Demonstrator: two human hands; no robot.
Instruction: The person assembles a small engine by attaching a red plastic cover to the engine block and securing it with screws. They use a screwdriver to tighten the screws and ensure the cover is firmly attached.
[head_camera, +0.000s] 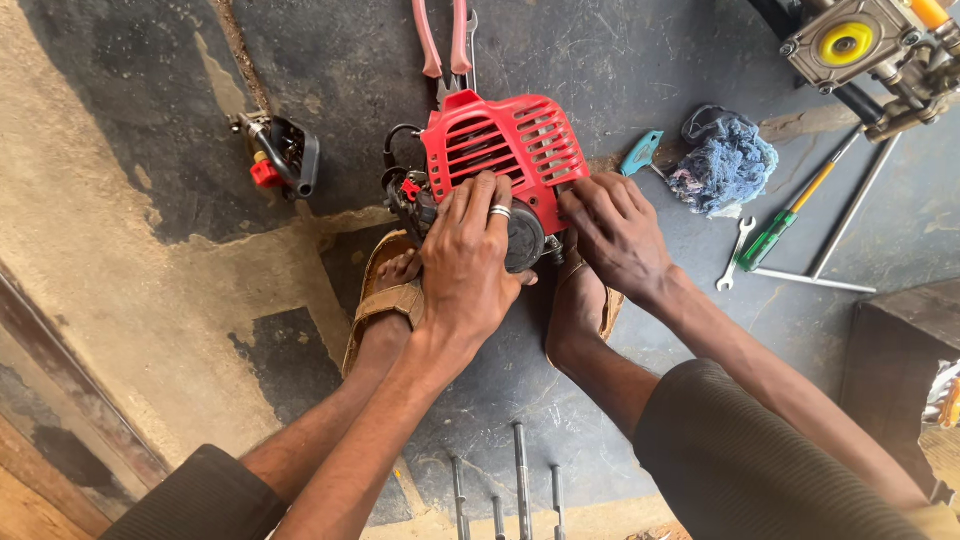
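Observation:
A small engine with a red slatted plastic cover (505, 140) stands on the dark floor between my sandalled feet. My left hand (467, 262), wearing a ring, lies over the engine's black round front part, fingers spread against the red cover's lower edge. Fingertips of my right hand (618, 235) press against the lower right side of the cover. Whether either hand truly grips the engine is hard to tell. No tool is visible in my hands.
Red-handled pliers (443, 40) lie behind the engine. At left sits a black and red engine part (283, 155). To the right are a blue rag (727, 160), a teal tool (640, 153), a small spanner (735, 255), a green-handled screwdriver (790, 220), metal rods and another machine (865, 45).

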